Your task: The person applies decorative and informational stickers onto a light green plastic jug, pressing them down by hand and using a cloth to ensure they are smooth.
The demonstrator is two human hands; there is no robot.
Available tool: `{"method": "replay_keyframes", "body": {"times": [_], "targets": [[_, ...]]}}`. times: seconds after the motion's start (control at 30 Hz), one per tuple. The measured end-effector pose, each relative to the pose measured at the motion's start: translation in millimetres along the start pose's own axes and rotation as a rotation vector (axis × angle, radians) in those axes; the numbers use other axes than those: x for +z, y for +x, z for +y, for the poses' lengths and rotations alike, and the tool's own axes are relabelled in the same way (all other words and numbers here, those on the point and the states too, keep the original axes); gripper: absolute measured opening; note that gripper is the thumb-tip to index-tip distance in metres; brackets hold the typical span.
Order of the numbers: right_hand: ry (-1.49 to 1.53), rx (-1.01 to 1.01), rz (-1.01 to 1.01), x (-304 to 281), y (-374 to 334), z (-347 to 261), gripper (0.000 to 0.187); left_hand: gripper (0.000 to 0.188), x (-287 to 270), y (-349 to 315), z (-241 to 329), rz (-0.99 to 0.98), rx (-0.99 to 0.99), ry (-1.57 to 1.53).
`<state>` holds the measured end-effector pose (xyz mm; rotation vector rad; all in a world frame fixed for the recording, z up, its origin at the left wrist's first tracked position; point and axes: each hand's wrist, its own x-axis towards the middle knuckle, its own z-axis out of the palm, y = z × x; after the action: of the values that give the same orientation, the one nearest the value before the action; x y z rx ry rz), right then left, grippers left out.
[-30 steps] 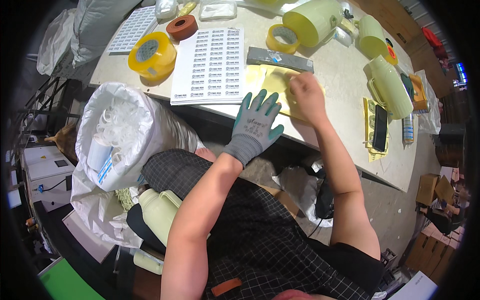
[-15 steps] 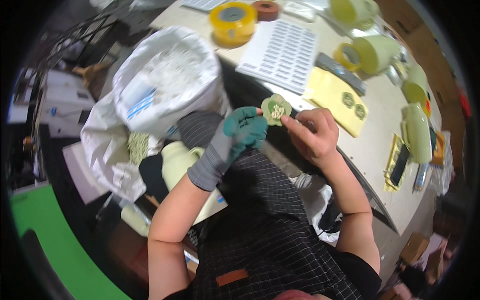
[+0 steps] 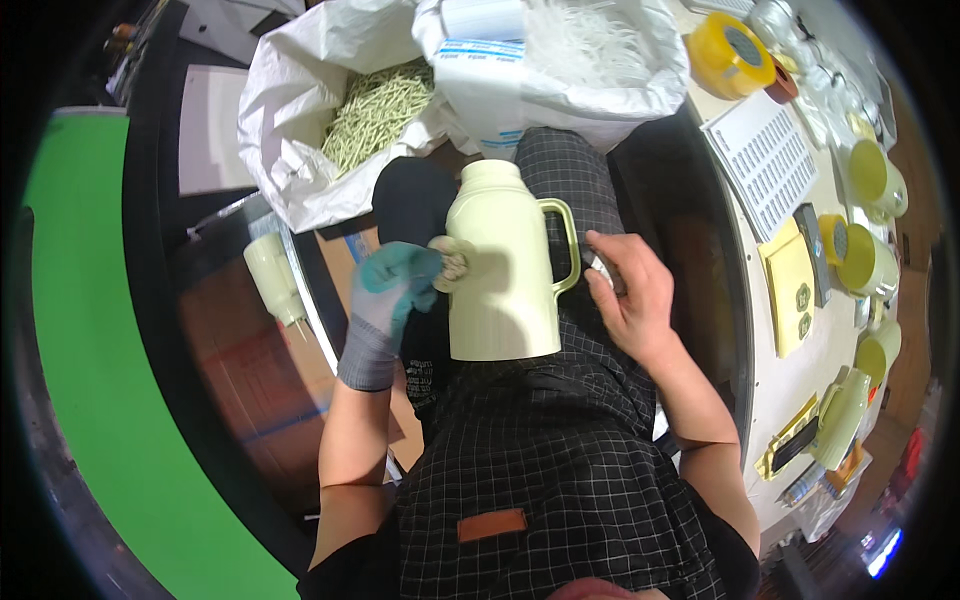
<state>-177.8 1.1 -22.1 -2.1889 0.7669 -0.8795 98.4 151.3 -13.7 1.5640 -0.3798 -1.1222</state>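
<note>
A pale yellow-green jug with a handle on its right side stands out over my lap, its neck toward the far side. My left hand, in a grey and green glove, pinches a flower-shaped pale green piece with small beige bits on it. That piece is right by the jug's left wall; whether it touches is unclear. Just right of the handle, my bare right hand is closed on a small dark and white object, mostly hidden by the fingers.
Beyond my knees, one white sack contains pale green sticks, another translucent white strips. The bench at right carries a yellow tape roll, a label sheet, a yellow packet and several pale green jug bodies.
The view has swung left and down to the jug on my lap. My left hand has carried the flower-shaped piece to the jug's left side; my hands are farther apart.
</note>
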Motion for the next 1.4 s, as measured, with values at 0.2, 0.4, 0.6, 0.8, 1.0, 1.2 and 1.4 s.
{"method": "replay_keyframes", "body": {"times": [0.2, 0.4, 0.6, 0.8, 1.0, 1.2, 1.4], "targets": [[0.145, 0.058, -0.028, 40.7, -9.0, -6.9, 0.047, 0.009, 14.9, 7.0, -12.3, -0.070, -0.185, -0.022], [0.160, 0.040, -0.030, 47.6, -8.8, -14.9, 0.049, 0.013, 20.4, 18.8, -12.8, -0.138, -0.213, -0.032], [0.150, -0.173, -0.136, 63.3, 4.5, -28.7, 0.058, 0.025, 20.9, 22.3, -9.1, -0.086, -0.126, 0.404], [0.066, -0.157, -0.338, 46.7, -18.4, -28.4, 0.101, 0.033, -2.6, 19.4, -3.4, 0.150, 0.088, 1.100], [-0.105, -0.307, -0.265, 39.1, -26.5, -14.8, 0.043, 0.025, -50.1, 13.8, -71.3, 0.197, 0.188, 0.565], [-0.214, -0.330, 0.219, -71.9, 1.8, 18.1, 0.046, 0.033, -45.0, 20.2, -88.1, 0.303, 0.245, 0.581], [-0.870, -0.378, 0.805, -244.4, 94.2, 133.8, 0.047, 0.032, -19.8, 27.0, -91.6, 0.317, 0.391, 0.736]]}}
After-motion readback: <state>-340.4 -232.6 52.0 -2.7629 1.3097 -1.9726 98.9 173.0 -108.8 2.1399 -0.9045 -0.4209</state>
